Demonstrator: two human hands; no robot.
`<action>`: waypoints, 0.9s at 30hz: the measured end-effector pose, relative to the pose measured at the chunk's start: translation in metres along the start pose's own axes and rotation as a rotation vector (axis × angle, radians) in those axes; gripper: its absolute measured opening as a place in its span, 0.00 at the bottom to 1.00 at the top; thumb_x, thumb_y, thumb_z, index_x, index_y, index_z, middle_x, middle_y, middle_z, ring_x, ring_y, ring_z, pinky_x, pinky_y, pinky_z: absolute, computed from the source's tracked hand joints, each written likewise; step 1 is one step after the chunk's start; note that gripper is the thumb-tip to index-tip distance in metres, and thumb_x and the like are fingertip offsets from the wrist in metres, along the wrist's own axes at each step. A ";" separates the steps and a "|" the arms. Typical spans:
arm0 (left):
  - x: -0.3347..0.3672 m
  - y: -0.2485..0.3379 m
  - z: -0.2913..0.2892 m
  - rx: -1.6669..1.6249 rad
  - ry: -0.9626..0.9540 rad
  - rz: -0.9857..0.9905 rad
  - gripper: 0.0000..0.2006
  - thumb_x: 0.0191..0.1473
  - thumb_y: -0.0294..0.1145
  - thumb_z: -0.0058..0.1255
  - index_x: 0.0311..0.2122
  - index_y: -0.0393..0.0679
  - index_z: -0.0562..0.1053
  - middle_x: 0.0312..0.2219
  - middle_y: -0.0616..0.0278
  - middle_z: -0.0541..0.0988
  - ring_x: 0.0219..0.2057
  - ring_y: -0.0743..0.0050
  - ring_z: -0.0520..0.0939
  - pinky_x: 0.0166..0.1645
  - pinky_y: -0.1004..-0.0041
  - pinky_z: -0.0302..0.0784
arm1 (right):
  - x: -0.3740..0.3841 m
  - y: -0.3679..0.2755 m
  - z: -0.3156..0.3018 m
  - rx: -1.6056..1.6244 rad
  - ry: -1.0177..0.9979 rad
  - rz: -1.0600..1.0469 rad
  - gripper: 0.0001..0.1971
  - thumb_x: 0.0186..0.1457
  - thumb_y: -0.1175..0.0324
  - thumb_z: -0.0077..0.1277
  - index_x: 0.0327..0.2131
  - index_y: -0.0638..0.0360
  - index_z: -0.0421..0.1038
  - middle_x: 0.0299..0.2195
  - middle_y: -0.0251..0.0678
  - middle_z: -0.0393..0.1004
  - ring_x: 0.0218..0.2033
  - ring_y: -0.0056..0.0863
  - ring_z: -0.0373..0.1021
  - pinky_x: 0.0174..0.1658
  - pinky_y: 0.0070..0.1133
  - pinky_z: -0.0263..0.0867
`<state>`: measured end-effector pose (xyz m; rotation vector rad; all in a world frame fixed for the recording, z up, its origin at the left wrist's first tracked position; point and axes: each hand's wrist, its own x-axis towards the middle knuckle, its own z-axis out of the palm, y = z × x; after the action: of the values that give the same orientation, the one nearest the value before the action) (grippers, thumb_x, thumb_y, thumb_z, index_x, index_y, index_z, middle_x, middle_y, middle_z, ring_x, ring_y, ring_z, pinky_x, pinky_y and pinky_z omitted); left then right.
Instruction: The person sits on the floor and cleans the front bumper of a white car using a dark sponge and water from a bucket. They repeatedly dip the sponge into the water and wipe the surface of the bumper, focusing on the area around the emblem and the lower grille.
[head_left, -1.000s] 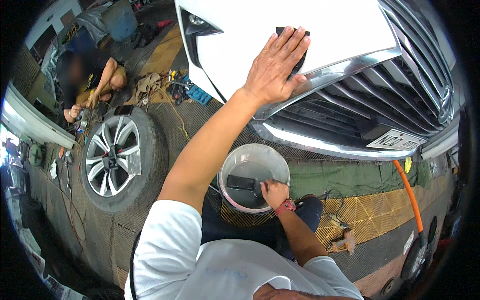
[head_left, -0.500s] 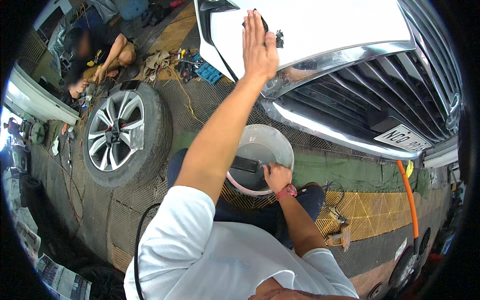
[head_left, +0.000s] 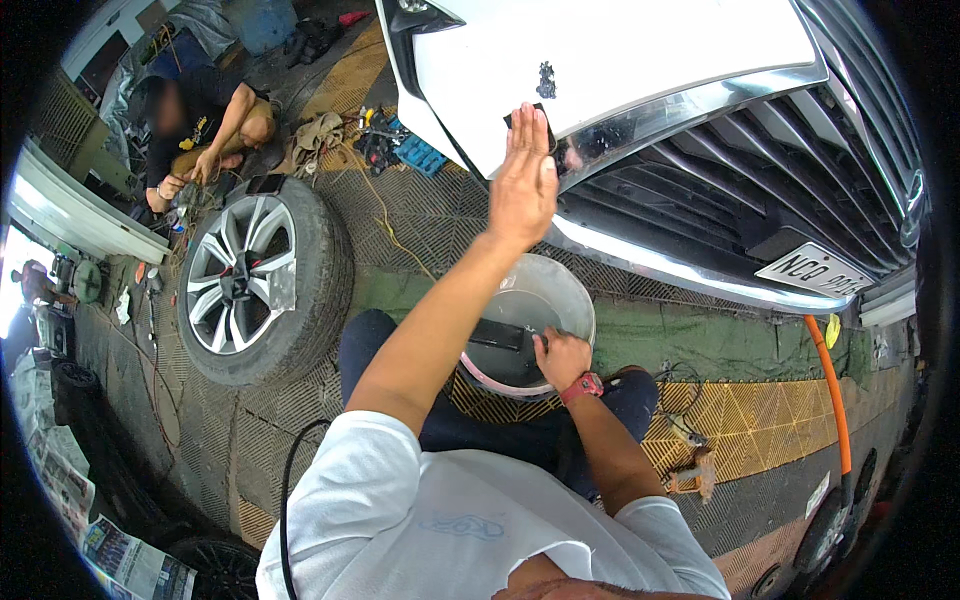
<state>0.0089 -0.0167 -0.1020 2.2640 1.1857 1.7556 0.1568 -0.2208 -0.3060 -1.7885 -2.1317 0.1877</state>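
My left hand [head_left: 522,190] lies flat on the white car body panel [head_left: 640,60], fingers stretched out over a small black sheet [head_left: 548,124] that looks like sandpaper. The sheet's edges show past the fingers, near the chrome trim. Just beyond is a dark speckled patch [head_left: 546,80] on the panel. Below, between my knees, stands a pale bucket [head_left: 582,300] with greyish liquid inside. A black rectangular block [head_left: 497,334] lies in it. My right hand [head_left: 564,358], fingers curled, is at the bucket's near right rim; whatever it grips is hidden.
A wheel with tyre [head_left: 240,275] lies at left, a dark flat object [head_left: 266,185] on its edge. Behind it sits a co-worker [head_left: 205,125]. A blue tool tray [head_left: 420,155] stands near the car. The grille [head_left: 720,180] spans the right; an orange hose [head_left: 828,390] hangs below.
My left hand has slid nearer to me across the panel with the black sheet, leaving the speckled patch beyond its fingertips. The right hand stays at the bucket. The whole view has shifted slightly.
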 end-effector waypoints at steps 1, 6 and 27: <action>0.009 -0.010 -0.009 -0.015 -0.016 -0.001 0.30 0.75 0.38 0.30 0.75 0.35 0.51 0.73 0.36 0.54 0.75 0.36 0.52 0.78 0.56 0.48 | -0.002 0.002 0.000 -0.002 -0.032 0.011 0.16 0.64 0.54 0.55 0.34 0.57 0.78 0.23 0.45 0.80 0.24 0.46 0.79 0.30 0.39 0.75; 0.064 -0.018 -0.011 -0.014 0.124 -0.297 0.30 0.74 0.38 0.29 0.75 0.34 0.50 0.73 0.36 0.54 0.75 0.38 0.52 0.78 0.58 0.48 | 0.005 0.000 0.002 -0.007 -0.013 -0.001 0.15 0.63 0.54 0.57 0.35 0.57 0.79 0.22 0.45 0.80 0.23 0.46 0.79 0.29 0.39 0.75; 0.108 -0.002 -0.027 0.092 0.013 -0.125 0.31 0.74 0.37 0.31 0.75 0.35 0.49 0.75 0.38 0.50 0.76 0.43 0.50 0.78 0.61 0.48 | 0.004 -0.007 0.003 0.010 -0.017 0.016 0.15 0.63 0.55 0.56 0.32 0.58 0.77 0.23 0.43 0.80 0.24 0.45 0.78 0.30 0.39 0.75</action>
<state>-0.0080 0.0366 -0.0062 2.1760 1.4054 1.7075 0.1493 -0.2177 -0.3055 -1.8047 -2.1253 0.2184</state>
